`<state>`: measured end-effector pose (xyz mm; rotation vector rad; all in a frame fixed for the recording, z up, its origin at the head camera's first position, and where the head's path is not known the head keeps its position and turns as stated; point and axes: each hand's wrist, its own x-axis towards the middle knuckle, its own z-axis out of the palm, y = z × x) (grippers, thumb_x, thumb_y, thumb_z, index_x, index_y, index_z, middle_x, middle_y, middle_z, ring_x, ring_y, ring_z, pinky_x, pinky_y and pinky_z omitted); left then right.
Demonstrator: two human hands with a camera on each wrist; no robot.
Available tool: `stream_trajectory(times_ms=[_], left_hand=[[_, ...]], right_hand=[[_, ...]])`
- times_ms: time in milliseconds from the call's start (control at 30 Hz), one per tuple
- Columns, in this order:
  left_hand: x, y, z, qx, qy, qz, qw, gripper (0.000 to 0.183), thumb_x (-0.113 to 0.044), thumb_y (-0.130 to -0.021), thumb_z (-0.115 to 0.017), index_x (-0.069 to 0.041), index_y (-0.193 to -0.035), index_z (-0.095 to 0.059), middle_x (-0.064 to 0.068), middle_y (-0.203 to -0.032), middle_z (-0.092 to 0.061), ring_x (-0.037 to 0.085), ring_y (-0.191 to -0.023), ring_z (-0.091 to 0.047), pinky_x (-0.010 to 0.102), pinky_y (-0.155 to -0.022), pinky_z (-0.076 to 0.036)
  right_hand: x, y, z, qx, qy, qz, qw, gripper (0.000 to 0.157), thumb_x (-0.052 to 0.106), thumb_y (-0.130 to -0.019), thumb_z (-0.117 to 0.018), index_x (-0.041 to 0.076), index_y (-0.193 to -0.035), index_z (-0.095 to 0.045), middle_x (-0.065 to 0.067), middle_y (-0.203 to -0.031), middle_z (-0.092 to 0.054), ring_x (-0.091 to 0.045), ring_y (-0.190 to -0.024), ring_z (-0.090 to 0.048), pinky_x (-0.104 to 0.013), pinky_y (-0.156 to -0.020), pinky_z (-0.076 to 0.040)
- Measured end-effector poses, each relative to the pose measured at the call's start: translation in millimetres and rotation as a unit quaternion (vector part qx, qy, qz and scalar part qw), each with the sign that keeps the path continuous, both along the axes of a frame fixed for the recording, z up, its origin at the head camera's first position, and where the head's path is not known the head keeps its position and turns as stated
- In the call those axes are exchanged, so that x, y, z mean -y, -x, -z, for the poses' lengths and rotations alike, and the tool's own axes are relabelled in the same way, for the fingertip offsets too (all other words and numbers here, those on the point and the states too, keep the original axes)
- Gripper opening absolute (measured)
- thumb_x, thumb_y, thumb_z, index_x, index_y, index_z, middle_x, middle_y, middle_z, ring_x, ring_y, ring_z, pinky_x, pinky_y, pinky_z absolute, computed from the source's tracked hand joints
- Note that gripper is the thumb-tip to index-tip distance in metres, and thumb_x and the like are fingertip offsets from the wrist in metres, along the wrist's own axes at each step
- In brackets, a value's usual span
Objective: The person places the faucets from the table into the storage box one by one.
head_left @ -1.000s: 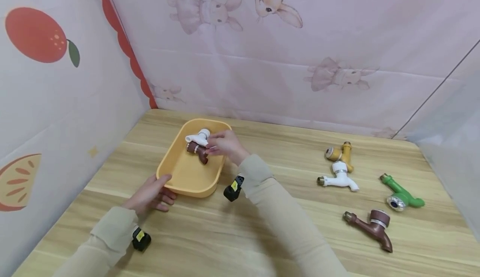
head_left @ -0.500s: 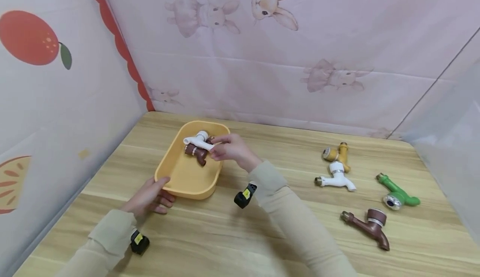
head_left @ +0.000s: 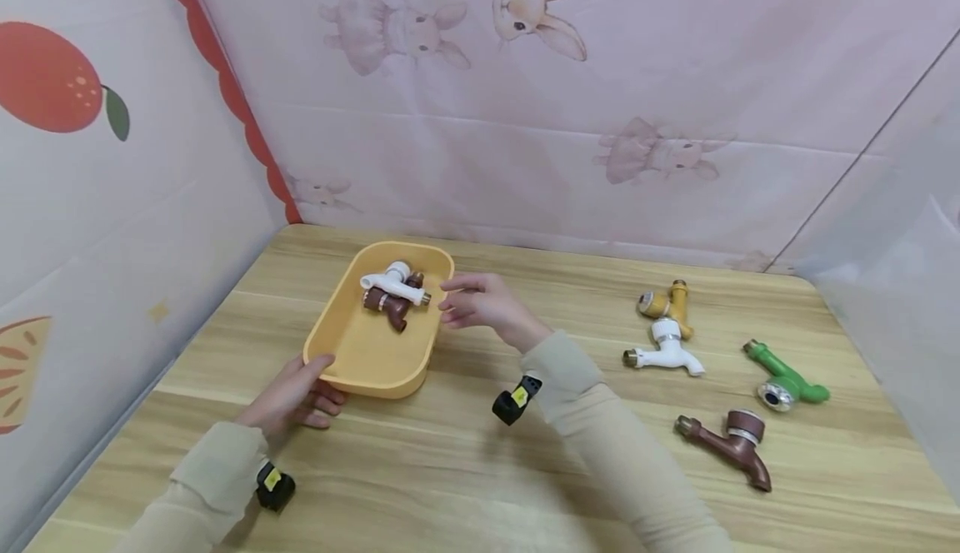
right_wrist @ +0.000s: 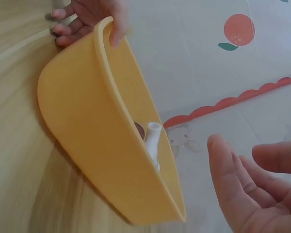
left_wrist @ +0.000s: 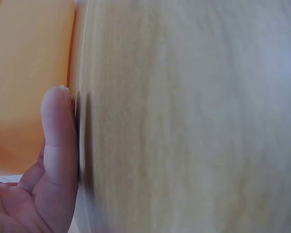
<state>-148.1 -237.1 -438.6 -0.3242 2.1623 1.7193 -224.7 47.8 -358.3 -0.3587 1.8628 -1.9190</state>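
My left hand [head_left: 288, 399] grips the near left corner of a yellow plastic bin [head_left: 363, 357], thumb over the rim and fingers on the outside. Inside the bin, a white tap [head_left: 392, 286] lies across a brown tap [head_left: 395, 310]. Just off the bin's right rim is my right hand [head_left: 491, 311], its fingers spread and holding nothing. In the right wrist view the white tap's spout [right_wrist: 153, 138] shows above the bin wall, and the right hand [right_wrist: 257, 189] is apart from the bin.
To the right on the wooden table [head_left: 465, 461] lie a yellow tap [head_left: 678, 307], a second white tap [head_left: 667, 349] touching it, a green tap [head_left: 787, 378] and another brown tap [head_left: 731, 447]. Printed cloth walls [head_left: 525, 186] border the table.
My right hand has let go of the white tap, leaving it on the brown one, and moved right, out of the bin. The left hand keeps its grip. The view has shifted slightly.
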Motion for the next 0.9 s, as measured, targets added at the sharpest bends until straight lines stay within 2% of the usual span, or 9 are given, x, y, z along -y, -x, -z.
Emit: stream_trajectory(times_ms=[100, 300, 500, 633, 767, 900], left_hand=[[0.2, -1.1, -0.9, -0.001, 0.004, -0.001, 1.0, 0.05, -0.038, -0.096, -0.034, 0.001, -0.125, -0.024, 0.01, -0.075, -0.061, 0.02, -0.063, -0.06, 0.039, -0.056, -0.054], [-0.6, -0.2, -1.4, -0.003, 0.006, 0.003, 1.0, 0.05, -0.039, -0.096, -0.035, 0.002, -0.124, -0.023, 0.01, -0.075, -0.061, 0.02, -0.063, -0.06, 0.039, -0.057, -0.054], [-1.1, -0.2, -1.8, -0.003, 0.003, 0.002, 1.0, 0.05, -0.038, -0.096, -0.034, 0.001, -0.125, -0.023, 0.01, -0.075, -0.06, 0.021, -0.063, -0.06, 0.039, -0.057, -0.054], [-0.7, -0.6, -0.8, -0.002, 0.003, 0.0, 1.0, 0.051, -0.039, -0.096, -0.035, 0.001, -0.126, -0.023, 0.011, -0.076, -0.06, 0.021, -0.064, -0.059, 0.039, -0.057, -0.054], [-0.7, -0.6, -0.1, 0.0, 0.003, -0.001, 1.0, 0.052, -0.039, -0.096, -0.035, 0.001, -0.127, -0.022, 0.011, -0.077, -0.06, 0.021, -0.064, -0.059, 0.039, -0.058, -0.054], [-1.0, -0.3, -1.1, -0.001, 0.004, -0.002, 1.0, 0.053, -0.04, -0.096, -0.035, 0.001, -0.128, -0.023, 0.011, -0.076, -0.06, 0.02, -0.064, -0.059, 0.039, -0.057, -0.054]], right_hand=[[-8.8, -2.9, -1.9, -0.007, 0.004, -0.007, 1.0, 0.033, -0.004, -0.09, -0.048, -0.01, -0.123, -0.047, -0.032, -0.103, -0.057, -0.017, -0.072, -0.063, -0.044, -0.082, -0.05], [-32.2, -10.6, -3.9, -0.025, 0.013, -0.005, 1.0, 0.033, 0.0, -0.091, -0.048, -0.01, -0.123, -0.047, -0.026, -0.1, -0.059, -0.018, -0.075, -0.063, -0.036, -0.074, -0.054], [-50.3, -18.4, -1.0, -0.036, 0.013, 0.012, 0.999, 0.034, 0.003, -0.092, -0.05, -0.01, -0.123, -0.046, -0.028, -0.102, -0.058, -0.021, -0.078, -0.064, -0.037, -0.074, -0.054], [-60.4, -22.0, 1.9, -0.053, -0.007, 0.027, 0.998, 0.034, 0.005, -0.092, -0.049, -0.009, -0.123, -0.047, -0.022, -0.098, -0.061, -0.028, -0.083, -0.064, -0.038, -0.074, -0.054], [-71.3, -25.4, 3.3, -0.072, -0.039, 0.043, 0.996, 0.035, 0.007, -0.093, -0.049, -0.008, -0.124, -0.047, -0.023, -0.1, -0.06, -0.035, -0.089, -0.062, -0.038, -0.073, -0.054], [-84.6, -29.2, 3.6, -0.094, -0.074, 0.063, 0.991, 0.035, 0.009, -0.092, -0.05, -0.007, -0.124, -0.048, -0.024, -0.103, -0.06, -0.036, -0.09, -0.061, -0.037, -0.071, -0.054]])
